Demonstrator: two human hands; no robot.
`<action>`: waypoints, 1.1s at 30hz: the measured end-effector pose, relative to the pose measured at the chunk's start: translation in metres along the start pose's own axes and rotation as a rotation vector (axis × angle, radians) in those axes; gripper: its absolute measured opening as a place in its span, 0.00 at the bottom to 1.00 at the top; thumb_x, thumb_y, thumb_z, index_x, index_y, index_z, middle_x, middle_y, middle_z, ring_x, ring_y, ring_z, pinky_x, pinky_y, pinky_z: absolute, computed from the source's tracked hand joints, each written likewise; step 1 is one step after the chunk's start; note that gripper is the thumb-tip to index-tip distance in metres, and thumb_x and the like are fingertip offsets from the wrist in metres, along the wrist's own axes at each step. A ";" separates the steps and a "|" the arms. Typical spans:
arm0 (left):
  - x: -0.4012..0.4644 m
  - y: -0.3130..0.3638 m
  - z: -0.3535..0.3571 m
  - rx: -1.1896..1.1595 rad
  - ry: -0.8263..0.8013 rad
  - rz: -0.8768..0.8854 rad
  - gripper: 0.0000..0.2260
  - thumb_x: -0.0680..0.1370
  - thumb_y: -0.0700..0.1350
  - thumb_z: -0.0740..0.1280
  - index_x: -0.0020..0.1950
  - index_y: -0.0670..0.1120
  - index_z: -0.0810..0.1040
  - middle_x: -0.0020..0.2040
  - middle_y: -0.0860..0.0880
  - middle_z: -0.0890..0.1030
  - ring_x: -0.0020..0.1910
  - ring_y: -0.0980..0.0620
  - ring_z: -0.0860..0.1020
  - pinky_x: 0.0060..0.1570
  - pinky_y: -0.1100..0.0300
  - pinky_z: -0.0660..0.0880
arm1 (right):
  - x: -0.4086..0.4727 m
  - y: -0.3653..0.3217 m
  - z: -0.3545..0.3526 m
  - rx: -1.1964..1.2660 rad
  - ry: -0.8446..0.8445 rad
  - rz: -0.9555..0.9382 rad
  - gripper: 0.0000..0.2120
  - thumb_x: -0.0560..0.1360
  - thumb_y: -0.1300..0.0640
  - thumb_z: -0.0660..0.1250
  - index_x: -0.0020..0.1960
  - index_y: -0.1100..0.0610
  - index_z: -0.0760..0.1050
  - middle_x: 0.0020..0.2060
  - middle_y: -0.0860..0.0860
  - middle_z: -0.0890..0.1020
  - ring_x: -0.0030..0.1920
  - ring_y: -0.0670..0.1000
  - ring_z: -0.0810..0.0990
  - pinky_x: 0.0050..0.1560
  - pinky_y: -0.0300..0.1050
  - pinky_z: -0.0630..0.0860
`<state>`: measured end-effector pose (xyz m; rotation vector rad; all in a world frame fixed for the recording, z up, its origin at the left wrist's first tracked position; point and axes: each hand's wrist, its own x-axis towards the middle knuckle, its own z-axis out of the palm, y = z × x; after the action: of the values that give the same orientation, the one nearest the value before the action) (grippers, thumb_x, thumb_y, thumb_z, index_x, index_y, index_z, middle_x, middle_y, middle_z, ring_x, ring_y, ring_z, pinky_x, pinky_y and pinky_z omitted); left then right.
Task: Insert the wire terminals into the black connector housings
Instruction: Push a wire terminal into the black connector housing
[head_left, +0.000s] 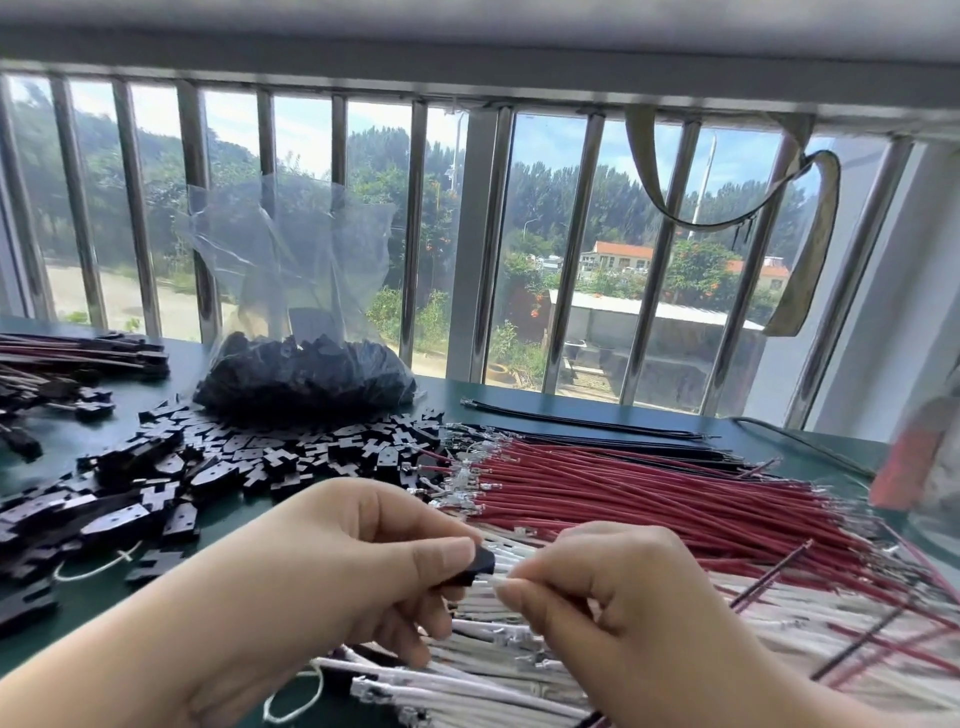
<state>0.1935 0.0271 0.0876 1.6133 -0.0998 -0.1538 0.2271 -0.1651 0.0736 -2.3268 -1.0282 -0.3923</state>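
Left hand and right hand raised close together at centre, fingers curled, thumb and forefinger of each pinched.

Only the person's two hands and forearms are in the picture. The left hand and the right hand are both bare, without gloves. The forearms are bare too, and no sleeve reaches into the picture. The fingernails are short and plain, with no polish on them.

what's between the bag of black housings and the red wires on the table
In the head view, loose black housings lie scattered between the bag and the red wires.
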 end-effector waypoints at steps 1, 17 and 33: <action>0.001 -0.001 0.003 -0.037 0.021 -0.012 0.09 0.60 0.40 0.74 0.39 0.41 0.85 0.31 0.39 0.80 0.27 0.49 0.79 0.25 0.60 0.76 | -0.002 0.002 0.000 -0.074 0.019 -0.062 0.22 0.72 0.38 0.57 0.37 0.55 0.78 0.30 0.48 0.77 0.33 0.47 0.76 0.33 0.42 0.75; 0.008 -0.006 0.003 -0.009 0.142 -0.075 0.03 0.68 0.30 0.71 0.38 0.37 0.83 0.27 0.40 0.78 0.23 0.47 0.77 0.27 0.55 0.79 | 0.032 0.041 -0.019 0.160 -0.181 0.213 0.17 0.72 0.36 0.62 0.45 0.47 0.81 0.32 0.47 0.80 0.30 0.46 0.76 0.35 0.40 0.76; 0.011 -0.012 -0.010 0.007 0.150 -0.120 0.03 0.69 0.31 0.72 0.35 0.36 0.82 0.36 0.36 0.83 0.30 0.45 0.82 0.25 0.56 0.79 | 0.025 0.049 -0.004 -0.119 0.120 -0.004 0.15 0.77 0.63 0.64 0.57 0.45 0.78 0.42 0.37 0.80 0.43 0.37 0.79 0.47 0.29 0.75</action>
<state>0.2052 0.0357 0.0758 1.6332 0.1127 -0.1248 0.2805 -0.1802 0.0701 -2.3730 -0.9759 -0.6021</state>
